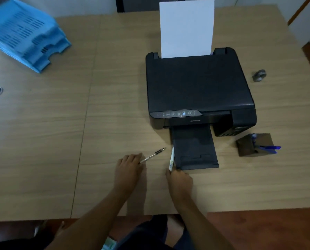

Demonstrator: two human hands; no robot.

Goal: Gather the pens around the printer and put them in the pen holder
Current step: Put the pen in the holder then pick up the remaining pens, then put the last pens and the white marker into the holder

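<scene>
A black printer [197,83] stands on the wooden table with its output tray [194,147] pulled out toward me. My left hand [129,168] rests on the table left of the tray, its fingers closed on the end of a clear pen with a black cap [153,155] that points up and right. My right hand [179,181] pinches a white pen [171,158] lying along the tray's left edge. A dark wooden pen holder [253,145] sits right of the tray, with blue pens [269,148] sticking out of it.
A white sheet [186,27] stands upright in the printer's rear feed. Stacked blue paper trays [26,33] sit at the far left. A small grey object [259,75] lies right of the printer. The table's front edge [96,216] is close to my body.
</scene>
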